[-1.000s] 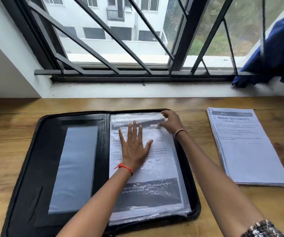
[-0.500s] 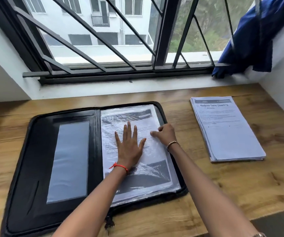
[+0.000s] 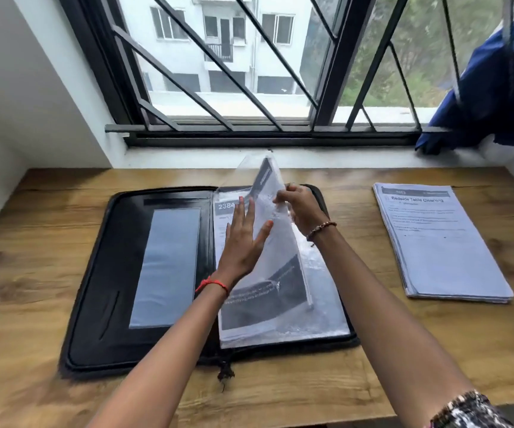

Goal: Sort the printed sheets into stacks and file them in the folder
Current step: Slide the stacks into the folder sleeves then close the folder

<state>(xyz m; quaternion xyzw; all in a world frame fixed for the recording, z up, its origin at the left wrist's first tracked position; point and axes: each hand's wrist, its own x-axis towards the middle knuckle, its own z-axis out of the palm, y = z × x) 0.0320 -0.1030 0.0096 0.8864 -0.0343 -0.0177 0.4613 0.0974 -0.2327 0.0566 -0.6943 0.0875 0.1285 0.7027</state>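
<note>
A black zip folder [image 3: 95, 273] lies open on the wooden table. Its right half holds clear plastic sleeves with printed sheets inside. My right hand [image 3: 299, 208] pinches the right edge of the top sleeve [image 3: 280, 242] and holds it lifted, standing almost upright. My left hand [image 3: 243, 239] is flat with fingers spread against the lifted sleeve's left face. Under it a printed sheet headed "2384" [image 3: 226, 208] shows. A stack of printed sheets [image 3: 435, 245] titled "Bedside Table Cleaning" lies on the table to the right of the folder.
The table [image 3: 33, 242] butts against a white sill under a barred window [image 3: 249, 72]. A blue cloth [image 3: 490, 97] hangs at the right end of the sill. White walls close in the left and right sides. The folder's zip pull [image 3: 225, 373] dangles at the front.
The top sleeve lay flat under both hands; my right hand has now gripped its right edge and raised it upright. My left hand has lifted from pressing flat to resting against the raised sleeve.
</note>
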